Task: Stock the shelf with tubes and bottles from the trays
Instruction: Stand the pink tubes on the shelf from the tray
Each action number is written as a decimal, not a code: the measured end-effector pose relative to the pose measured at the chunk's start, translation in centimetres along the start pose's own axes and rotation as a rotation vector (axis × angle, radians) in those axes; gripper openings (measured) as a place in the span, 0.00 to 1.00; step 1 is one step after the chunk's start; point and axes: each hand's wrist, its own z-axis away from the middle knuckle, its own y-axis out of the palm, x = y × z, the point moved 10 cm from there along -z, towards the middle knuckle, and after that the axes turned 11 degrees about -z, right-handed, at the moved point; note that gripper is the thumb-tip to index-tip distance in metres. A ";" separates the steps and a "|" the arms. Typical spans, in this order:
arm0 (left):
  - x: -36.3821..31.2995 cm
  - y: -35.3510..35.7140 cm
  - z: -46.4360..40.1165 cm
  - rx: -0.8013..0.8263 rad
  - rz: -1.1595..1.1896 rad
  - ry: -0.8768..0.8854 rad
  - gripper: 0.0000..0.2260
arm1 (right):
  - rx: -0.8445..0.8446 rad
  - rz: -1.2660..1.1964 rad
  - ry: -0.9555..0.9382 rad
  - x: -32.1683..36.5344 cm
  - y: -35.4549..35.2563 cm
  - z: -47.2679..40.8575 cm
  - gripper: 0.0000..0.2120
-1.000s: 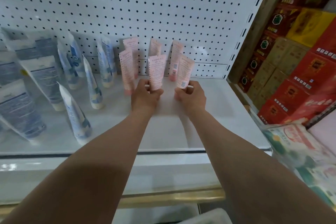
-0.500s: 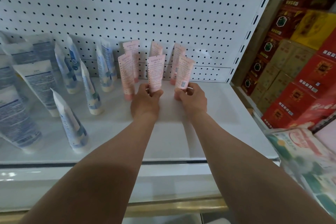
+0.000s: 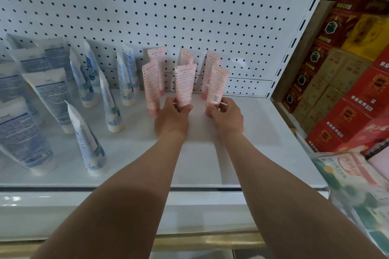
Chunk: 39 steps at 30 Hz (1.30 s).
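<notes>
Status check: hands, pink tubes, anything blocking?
Left hand grips middle pink tube. Right hand grips right pink tube. Both upright on shelf. Nothing blocking.

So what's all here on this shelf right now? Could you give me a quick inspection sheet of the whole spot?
Surface: white shelf backed by a white pegboard.
Job's things: six pink tubes stand cap-down in two rows of three; the front middle tube and front right tube are being held; the front left tube stands free. Blue-and-white tubes fill the shelf's left part.
Clutter: nothing seen.
Hands: left hand grips the front middle tube near its base; right hand grips the front right tube.
Cables: nothing seen.
Surroundings: stacked red and yellow boxes to the right, soft packets below them.
</notes>
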 end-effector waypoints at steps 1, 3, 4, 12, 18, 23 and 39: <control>0.0 0.0 0.0 0.001 -0.003 -0.001 0.16 | -0.005 0.003 0.000 0.0 0.0 0.0 0.17; 0.0 0.0 0.0 0.003 -0.005 0.000 0.16 | -0.016 0.011 -0.003 -0.1 -0.1 0.1 0.16; 0.0 0.0 0.0 0.004 -0.007 0.002 0.17 | -0.022 0.011 -0.005 -0.1 -0.1 0.1 0.16; 0.0 0.0 -0.1 0.005 -0.032 0.004 0.17 | -0.028 0.032 -0.010 0.0 -0.2 0.2 0.18; -0.1 0.1 -0.1 0.013 -0.047 0.008 0.17 | -0.038 0.047 -0.018 0.2 -0.2 0.4 0.16; -0.2 0.0 0.1 0.014 -0.065 0.004 0.19 | -0.022 0.057 -0.029 0.3 -0.1 0.6 0.19; -0.4 -2.3 10.2 0.092 0.284 -0.175 0.30 | 0.017 -0.206 0.137 -0.4 -8.8 9.2 0.31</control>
